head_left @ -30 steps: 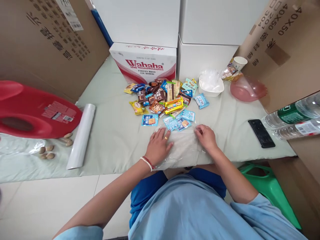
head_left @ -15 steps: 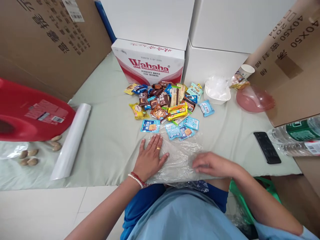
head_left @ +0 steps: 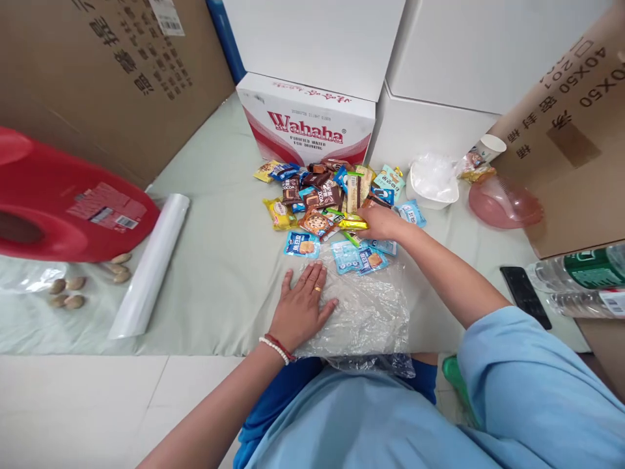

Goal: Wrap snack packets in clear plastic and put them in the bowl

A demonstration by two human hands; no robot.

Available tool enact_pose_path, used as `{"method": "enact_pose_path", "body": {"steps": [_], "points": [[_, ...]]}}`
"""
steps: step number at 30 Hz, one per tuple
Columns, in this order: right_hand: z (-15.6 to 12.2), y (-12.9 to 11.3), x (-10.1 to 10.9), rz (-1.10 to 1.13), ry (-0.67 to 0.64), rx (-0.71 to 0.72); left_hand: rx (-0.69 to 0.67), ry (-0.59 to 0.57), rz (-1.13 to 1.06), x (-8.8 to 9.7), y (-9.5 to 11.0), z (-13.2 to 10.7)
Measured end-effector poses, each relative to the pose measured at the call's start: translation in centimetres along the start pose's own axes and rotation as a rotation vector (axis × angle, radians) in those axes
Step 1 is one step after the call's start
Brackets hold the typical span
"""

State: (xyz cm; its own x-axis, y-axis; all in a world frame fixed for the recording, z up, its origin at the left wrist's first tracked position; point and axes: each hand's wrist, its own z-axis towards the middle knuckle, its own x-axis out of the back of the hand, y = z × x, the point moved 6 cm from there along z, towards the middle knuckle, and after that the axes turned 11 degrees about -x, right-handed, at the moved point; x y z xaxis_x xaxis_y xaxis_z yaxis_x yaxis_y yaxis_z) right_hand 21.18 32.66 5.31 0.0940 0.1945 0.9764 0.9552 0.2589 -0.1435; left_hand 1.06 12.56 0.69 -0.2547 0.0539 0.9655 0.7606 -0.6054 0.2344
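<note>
My left hand [head_left: 303, 306] lies flat with its fingers stretched out, pressing the left edge of a clear plastic sheet [head_left: 361, 312] at the table's front. The sheet is crinkled and hangs over the edge toward my lap. My right hand [head_left: 381, 223] reaches into a heap of wrapped snacks, fingers closed on yellow-wrapped snack bars [head_left: 352, 222]; its fingertips are partly hidden. Around it lie blue snack packets [head_left: 372, 259], a brown cookie packet [head_left: 316, 222] and dark cocoa packets [head_left: 328, 194]. One blue packet [head_left: 303, 244] rests just beyond my left fingertips.
A Wahaba-like red-and-white water carton [head_left: 307, 124] stands behind the heap. At right are a white bowl [head_left: 432, 185], a pink bowl [head_left: 505, 205], a phone [head_left: 525, 296] and plastic bottles [head_left: 590, 270]. A white roll [head_left: 149, 267], a red jug [head_left: 73, 202] and several nut-like pieces [head_left: 73, 283] lie left.
My right hand has moved from the right part of the plastic sheet forward to the heap and closed on the yellow bars. My left hand stays flat. The view has shifted slightly.
</note>
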Motion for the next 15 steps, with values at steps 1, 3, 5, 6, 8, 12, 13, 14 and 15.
{"method": "enact_pose_path", "body": {"steps": [1,3,5,6,8,12,13,14,15], "points": [[-0.8,0.5,0.4,0.014,0.006,-0.050,0.010,0.008,-0.009,0.0,0.1,0.0],[-2.8,1.3,1.9,0.065,0.070,-0.146,0.031,0.027,-0.028,-0.1,0.3,0.0],[-5.4,1.4,3.6,0.163,0.153,-0.181,0.044,0.046,-0.045,-0.1,0.5,0.0],[-6.9,0.9,4.2,0.226,0.169,-0.163,0.045,0.054,-0.054,-0.1,0.5,0.0],[-10.0,-1.0,4.5,0.334,0.123,-0.081,0.043,0.062,-0.071,-0.1,0.5,0.0],[-15.1,-6.1,1.0,0.307,-0.115,0.121,0.065,0.068,-0.109,-0.1,0.0,0.0],[-15.8,-7.1,-0.3,0.269,-0.165,0.158,0.074,0.075,-0.114,-0.1,-0.2,0.0],[-16.3,-7.7,-1.5,0.231,-0.200,0.183,0.078,0.084,-0.116,-0.1,-0.3,0.0],[-16.6,-8.1,-2.6,0.198,-0.212,0.192,0.079,0.091,-0.113,-0.1,-0.3,-0.1]]}}
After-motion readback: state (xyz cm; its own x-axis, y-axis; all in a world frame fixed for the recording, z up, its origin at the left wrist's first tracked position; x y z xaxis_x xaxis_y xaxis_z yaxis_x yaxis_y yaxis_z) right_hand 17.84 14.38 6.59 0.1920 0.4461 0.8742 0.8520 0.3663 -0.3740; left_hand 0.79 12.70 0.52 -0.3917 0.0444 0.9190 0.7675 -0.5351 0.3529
